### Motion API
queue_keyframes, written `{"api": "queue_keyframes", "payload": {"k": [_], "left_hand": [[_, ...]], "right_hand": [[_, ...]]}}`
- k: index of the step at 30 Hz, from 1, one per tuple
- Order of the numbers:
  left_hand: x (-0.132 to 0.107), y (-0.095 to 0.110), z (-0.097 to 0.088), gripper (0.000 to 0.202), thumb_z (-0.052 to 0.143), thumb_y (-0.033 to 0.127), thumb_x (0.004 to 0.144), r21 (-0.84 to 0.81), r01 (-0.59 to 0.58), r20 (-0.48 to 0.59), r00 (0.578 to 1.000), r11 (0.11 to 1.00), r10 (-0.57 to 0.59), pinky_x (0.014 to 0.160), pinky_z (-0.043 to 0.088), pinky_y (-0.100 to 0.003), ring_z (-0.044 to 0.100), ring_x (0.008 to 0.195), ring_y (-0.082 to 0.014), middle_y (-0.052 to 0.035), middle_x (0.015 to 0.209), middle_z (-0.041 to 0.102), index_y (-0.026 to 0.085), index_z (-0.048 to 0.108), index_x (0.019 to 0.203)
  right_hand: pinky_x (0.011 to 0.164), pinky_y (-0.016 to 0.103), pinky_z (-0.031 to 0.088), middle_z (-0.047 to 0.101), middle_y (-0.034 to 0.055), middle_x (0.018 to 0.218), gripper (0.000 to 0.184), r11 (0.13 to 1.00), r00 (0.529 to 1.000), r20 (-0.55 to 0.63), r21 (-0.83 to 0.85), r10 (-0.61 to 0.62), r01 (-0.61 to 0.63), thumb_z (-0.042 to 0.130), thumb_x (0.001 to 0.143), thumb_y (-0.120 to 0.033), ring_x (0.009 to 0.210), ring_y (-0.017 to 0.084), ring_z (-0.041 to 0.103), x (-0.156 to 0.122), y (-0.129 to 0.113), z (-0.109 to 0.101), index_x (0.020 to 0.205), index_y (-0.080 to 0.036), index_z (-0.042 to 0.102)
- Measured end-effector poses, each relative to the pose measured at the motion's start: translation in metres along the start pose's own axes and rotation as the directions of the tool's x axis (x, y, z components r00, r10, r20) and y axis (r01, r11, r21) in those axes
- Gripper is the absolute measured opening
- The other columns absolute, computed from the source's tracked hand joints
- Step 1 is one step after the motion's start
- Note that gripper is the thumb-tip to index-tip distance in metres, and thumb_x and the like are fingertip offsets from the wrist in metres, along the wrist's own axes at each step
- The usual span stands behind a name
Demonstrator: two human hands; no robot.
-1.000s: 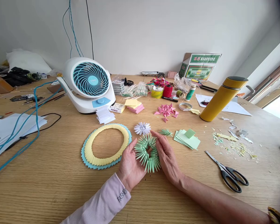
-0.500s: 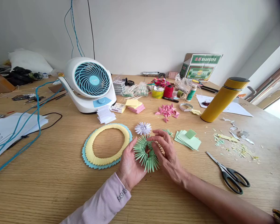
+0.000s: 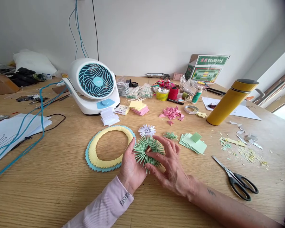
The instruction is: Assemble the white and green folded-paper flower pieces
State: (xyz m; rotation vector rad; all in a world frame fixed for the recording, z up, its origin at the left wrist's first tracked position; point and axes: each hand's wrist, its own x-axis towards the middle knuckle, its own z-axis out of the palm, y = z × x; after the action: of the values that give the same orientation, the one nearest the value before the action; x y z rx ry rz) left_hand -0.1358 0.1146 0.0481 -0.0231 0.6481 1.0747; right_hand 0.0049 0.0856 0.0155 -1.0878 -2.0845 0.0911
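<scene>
A spiky green ring of folded paper pieces (image 3: 140, 152) rests on the palm of my left hand (image 3: 131, 171), whose thumb presses its left side. From the right, my right hand (image 3: 174, 166) grips the same ring, with the index finger reaching to the centre hole and the thumb at the lower edge. Just behind the ring sits a smaller white spiky paper piece (image 3: 146, 130). Left of my hands lies a larger ring of yellow and blue folded paper (image 3: 95, 155). A few green folded pieces (image 3: 171, 136) and a stack of green paper slips (image 3: 192, 144) lie beyond my right hand.
Black-handled scissors (image 3: 236, 179) and paper scraps (image 3: 248, 153) lie at the right. A yellow flask (image 3: 230, 103) stands behind them. Pink folded pieces (image 3: 172, 113) and a tape roll (image 3: 191, 109) lie further back. A white fan (image 3: 95, 84) stands back left, near blue cables (image 3: 41, 117).
My right hand has shifted its fingers: the index finger now reaches the ring's centre and the thumb its lower edge. The ring has tilted, and the view has shifted slightly.
</scene>
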Motion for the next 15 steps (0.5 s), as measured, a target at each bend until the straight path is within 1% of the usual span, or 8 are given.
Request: {"api": "queue_keyframes", "payload": {"k": [3, 5, 7, 9, 11, 12, 13, 15], "left_hand": [[0.0, 0.0, 0.0, 0.034, 0.046, 0.036, 0.099, 0.005, 0.0, 0.01, 1.0, 1.0, 0.0, 0.055, 0.05, -0.026, 0.063, 0.061, -0.015, -0.006, 0.076, 0.071, 0.011, 0.069, 0.097], [0.0, 0.001, 0.0, 0.033, 0.045, 0.034, 0.099, -0.009, -0.008, 0.015, 1.0, 1.0, 0.008, 0.059, 0.053, -0.027, 0.064, 0.062, -0.015, -0.0065, 0.079, 0.072, 0.011, 0.069, 0.097], [0.0, 0.002, 0.0, 0.032, 0.045, 0.033, 0.099, -0.026, -0.009, 0.013, 1.0, 1.0, 0.009, 0.064, 0.055, -0.028, 0.065, 0.065, -0.0154, -0.0065, 0.08, 0.073, 0.011, 0.069, 0.096], [-0.001, 0.001, 0.0, 0.031, 0.045, 0.031, 0.099, -0.03, 0.0, 0.011, 1.0, 1.0, 0.0, 0.068, 0.056, -0.029, 0.067, 0.066, -0.0158, -0.0062, 0.08, 0.073, 0.011, 0.069, 0.096], [0.0, 0.0, -0.001, 0.03, 0.045, 0.03, 0.099, -0.023, 0.001, 0.017, 1.0, 1.0, 0.0, 0.069, 0.056, -0.03, 0.067, 0.066, -0.0161, -0.0056, 0.079, 0.073, 0.012, 0.068, 0.094], [0.0, -0.001, -0.002, 0.03, 0.045, 0.03, 0.099, -0.019, 0.002, 0.02, 1.0, 1.0, -0.002, 0.069, 0.056, -0.03, 0.068, 0.066, -0.0163, -0.0053, 0.078, 0.073, 0.013, 0.068, 0.093], [0.0, -0.002, -0.002, 0.029, 0.045, 0.03, 0.099, -0.012, 0.007, 0.029, 1.0, 1.0, -0.006, 0.069, 0.056, -0.03, 0.068, 0.066, -0.0166, -0.0053, 0.078, 0.073, 0.014, 0.068, 0.094], [0.001, -0.003, -0.004, 0.028, 0.044, 0.03, 0.099, 0.009, 0.032, 0.05, 0.998, 0.999, -0.033, 0.07, 0.056, -0.03, 0.07, 0.069, -0.0173, -0.0059, 0.08, 0.074, 0.014, 0.067, 0.098]], "right_hand": [[0.098, 0.056, 0.035, 0.04, 0.0105, 0.147, 0.023, 1.0, 1.0, 0.0, 0.016, 0.005, -0.005, 0.057, 0.095, -0.035, 0.127, 0.036, 0.043, 0.0, 0.0, -0.002, 0.113, -0.025, 0.066], [0.099, 0.055, 0.035, 0.042, 0.0123, 0.146, 0.027, 0.999, 1.0, -0.003, 0.028, 0.016, -0.016, 0.054, 0.096, -0.035, 0.129, 0.035, 0.043, 0.0, 0.001, -0.004, 0.119, -0.024, 0.061], [0.103, 0.055, 0.035, 0.042, 0.0136, 0.146, 0.034, 0.999, 1.0, 0.003, 0.037, 0.029, -0.029, 0.049, 0.099, -0.035, 0.133, 0.033, 0.041, 0.0, 0.004, -0.006, 0.13, -0.024, 0.052], [0.108, 0.054, 0.032, 0.039, 0.0138, 0.151, 0.043, 0.999, 0.999, 0.024, 0.03, 0.023, -0.024, 0.04, 0.102, -0.035, 0.139, 0.031, 0.036, 0.002, 0.007, -0.008, 0.143, -0.024, 0.039], [0.113, 0.055, 0.027, 0.03, 0.0133, 0.159, 0.051, 1.0, 0.996, 0.084, -0.008, -0.023, 0.024, 0.033, 0.104, -0.036, 0.146, 0.03, 0.027, 0.004, 0.011, -0.008, 0.153, -0.024, 0.025], [0.115, 0.055, 0.023, 0.025, 0.0125, 0.162, 0.054, 0.997, 0.989, 0.132, -0.034, -0.062, 0.067, 0.031, 0.105, -0.038, 0.149, 0.029, 0.022, 0.005, 0.012, -0.008, 0.156, -0.024, 0.021], [0.117, 0.056, 0.019, 0.022, 0.0113, 0.164, 0.055, 0.992, 0.978, 0.185, -0.059, -0.101, 0.113, 0.03, 0.105, -0.039, 0.151, 0.029, 0.018, 0.006, 0.013, -0.007, 0.157, -0.023, 0.019], [0.119, 0.057, 0.015, 0.022, 0.0093, 0.165, 0.056, 0.978, 0.948, 0.284, -0.102, -0.145, 0.18, 0.029, 0.105, -0.039, 0.152, 0.029, 0.012, 0.007, 0.015, -0.005, 0.157, -0.022, 0.021]]}}
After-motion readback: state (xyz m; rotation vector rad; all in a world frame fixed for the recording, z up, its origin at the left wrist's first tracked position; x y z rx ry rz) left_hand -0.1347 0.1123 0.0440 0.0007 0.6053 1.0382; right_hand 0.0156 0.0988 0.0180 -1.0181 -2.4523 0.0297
